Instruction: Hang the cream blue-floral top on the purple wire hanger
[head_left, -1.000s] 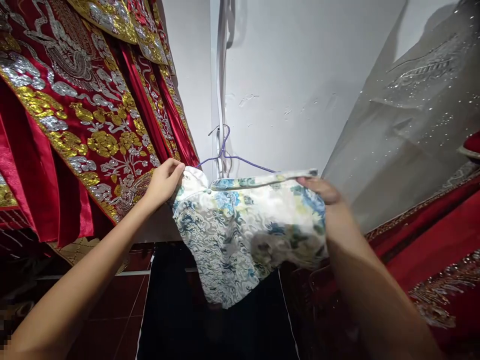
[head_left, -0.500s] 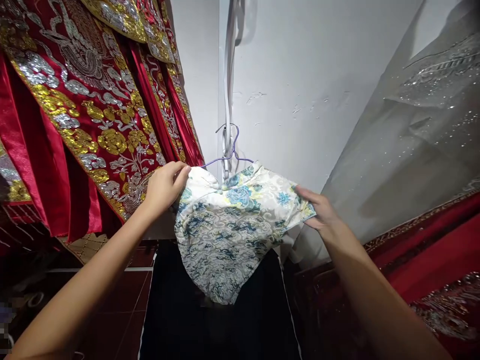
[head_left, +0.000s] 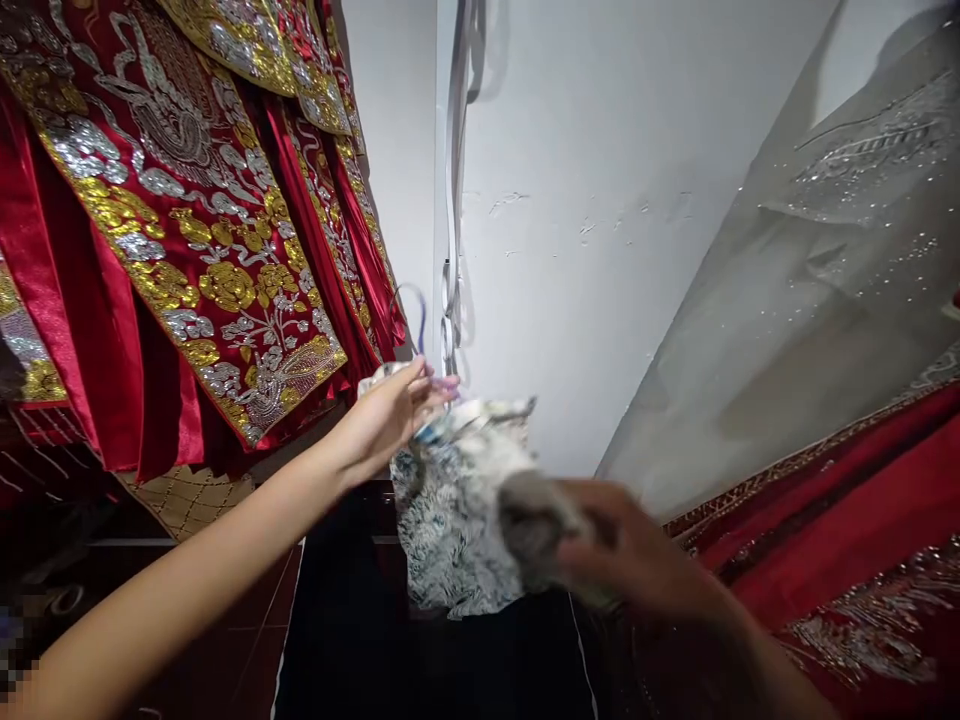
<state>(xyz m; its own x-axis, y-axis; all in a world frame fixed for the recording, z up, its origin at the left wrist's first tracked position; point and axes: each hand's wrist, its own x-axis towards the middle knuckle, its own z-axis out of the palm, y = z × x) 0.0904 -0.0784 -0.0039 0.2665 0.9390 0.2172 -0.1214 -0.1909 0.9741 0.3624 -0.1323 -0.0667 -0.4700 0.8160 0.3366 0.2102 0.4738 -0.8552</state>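
Observation:
A pale garment (head_left: 469, 530) with a blue, green and yellow floral pattern hangs crumpled in front of me. The purple wire hanger (head_left: 421, 325) rises out of its top, hook upward and free of the white strip. My left hand (head_left: 397, 405) is closed around the hanger just below the hook, beside the garment's collar. On the garment's right side, my right hand (head_left: 619, 545) is smeared by motion, with fingers bent round a bunched, sleeve-like part of the cloth. Behind and beneath the garment is dark cloth with white edge lines.
Red costumes (head_left: 225, 250) with gold and silver embroidery hang at the left. A sheer sparkling gown (head_left: 787, 290) is at the right, above red beaded fabric (head_left: 862, 500). The white wall (head_left: 585, 130) and a narrow white vertical strip (head_left: 451, 180) stand ahead.
The hanger has come off the strip and moved down and left. My left hand went from the garment's shoulder to the hanger. My right hand moved down and closer, and the garment crumpled.

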